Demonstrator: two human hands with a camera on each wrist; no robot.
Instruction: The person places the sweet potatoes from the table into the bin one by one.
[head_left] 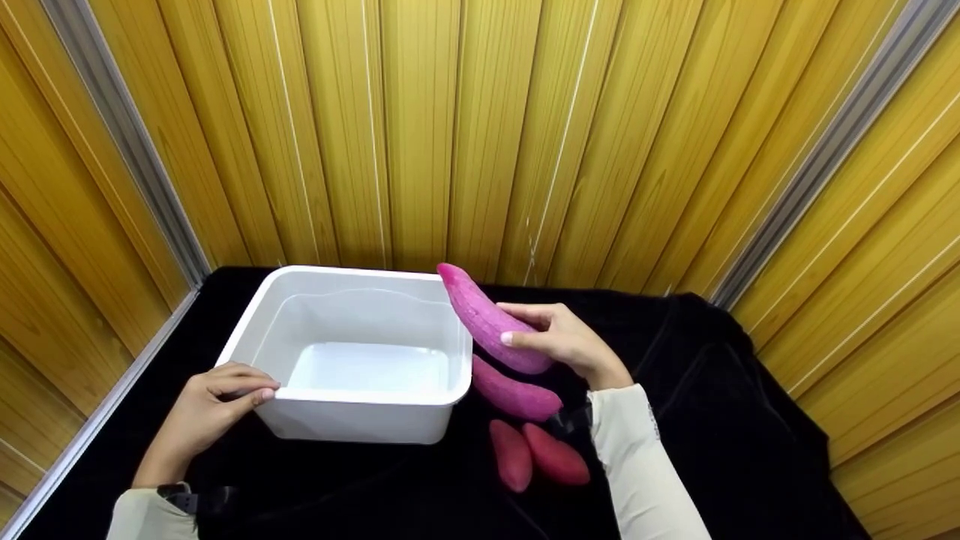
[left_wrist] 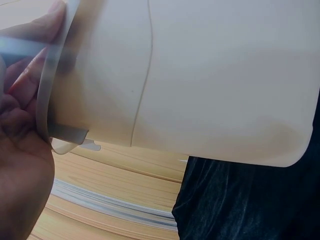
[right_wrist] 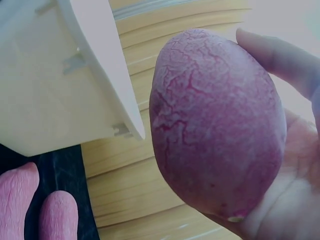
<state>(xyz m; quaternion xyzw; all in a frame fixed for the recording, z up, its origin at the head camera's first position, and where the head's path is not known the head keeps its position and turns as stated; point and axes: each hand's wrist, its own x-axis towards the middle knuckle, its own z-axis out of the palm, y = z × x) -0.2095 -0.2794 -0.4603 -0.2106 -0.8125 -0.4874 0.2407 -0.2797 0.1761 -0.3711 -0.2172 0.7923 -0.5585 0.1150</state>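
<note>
My right hand (head_left: 566,341) grips a long pink-purple sweet potato (head_left: 487,319), thumb on the near side, its narrow tip slanting up to the tub's right rim. In the right wrist view, the blunt end of this sweet potato (right_wrist: 217,120) faces the camera. My left hand (head_left: 214,405) pinches the near-left corner of a white plastic tub (head_left: 360,420); no item shows inside it. In the left wrist view, the left hand's fingers (left_wrist: 30,85) lie at the tub's rim. A second pink-purple sweet potato (head_left: 517,394) rests right of the tub, below the held one.
Two smaller red sweet potatoes (head_left: 511,456) lie side by side near the right forearm. Black cloth (head_left: 712,427) covers the table. Yellow wood-look panels (head_left: 495,135) stand behind and on both sides, with grey metal strips at the corners.
</note>
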